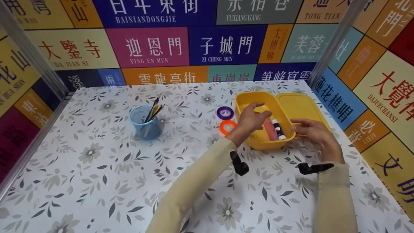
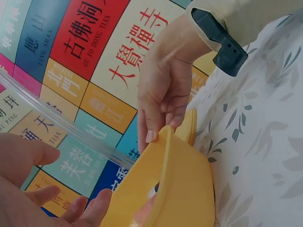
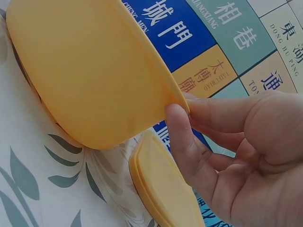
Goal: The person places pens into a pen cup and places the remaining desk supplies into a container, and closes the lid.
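A yellow plastic box stands on the table with its top uncovered. Inside lie a white and dark blue glue stick and a pink, longish item. My left hand hovers over the box's left side, fingers spread and nothing held. In the left wrist view the left fingers overlap the box's wall. My right hand pinches the box's right rim; the right wrist view shows the thumb against the outer wall.
The yellow lid lies right of the box. A purple ring and an orange ring sit at its left. Farther left stands a light blue mesh cup with several pens. Sign-patterned panels border the table.
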Available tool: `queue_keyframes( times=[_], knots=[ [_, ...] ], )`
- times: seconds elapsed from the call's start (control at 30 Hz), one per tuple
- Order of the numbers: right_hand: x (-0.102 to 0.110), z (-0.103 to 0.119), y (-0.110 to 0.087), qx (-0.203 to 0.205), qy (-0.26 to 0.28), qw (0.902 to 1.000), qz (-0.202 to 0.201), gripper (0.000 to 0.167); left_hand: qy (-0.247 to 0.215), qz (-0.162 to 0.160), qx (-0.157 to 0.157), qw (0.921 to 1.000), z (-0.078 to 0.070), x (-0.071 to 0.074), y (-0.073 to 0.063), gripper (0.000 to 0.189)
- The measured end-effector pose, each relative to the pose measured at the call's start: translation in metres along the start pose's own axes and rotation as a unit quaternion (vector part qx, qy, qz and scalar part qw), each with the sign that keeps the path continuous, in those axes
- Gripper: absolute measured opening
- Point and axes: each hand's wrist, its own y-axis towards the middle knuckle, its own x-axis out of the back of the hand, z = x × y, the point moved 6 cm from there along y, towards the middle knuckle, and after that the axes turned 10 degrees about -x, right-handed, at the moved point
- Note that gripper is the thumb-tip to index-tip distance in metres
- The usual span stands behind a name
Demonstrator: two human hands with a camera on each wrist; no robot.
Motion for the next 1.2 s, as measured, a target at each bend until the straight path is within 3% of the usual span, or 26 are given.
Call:
queue_keyframes(
  times=[0.13,0.47,0.7,0.9,1.2],
  knots=[
    [-0.001,0.0,0.0,0.004,0.007,1.0,0.0,0.062,-0.037,0.011,-0.011,0.9992,-0.002,0.007,-0.005,0.042],
    [-0.001,-0.003,0.001,0.001,0.013,0.9999,0.008,0.062,-0.042,0.025,-0.039,0.9981,0.004,0.028,-0.011,0.037],
    [-0.003,-0.001,0.001,0.017,0.006,0.9998,0.004,0.063,-0.047,0.038,-0.033,0.9976,0.018,0.053,-0.003,0.036],
    [-0.003,0.001,0.0,0.021,0.01,0.9997,0.003,0.061,-0.053,0.044,-0.058,0.9959,0.027,0.076,0.007,0.032],
    [-0.002,-0.001,0.0,0.021,0.016,0.9996,0.008,0.062,-0.004,0.028,-0.048,0.9985,0.05,0.099,0.023,0.035]
  ],
)
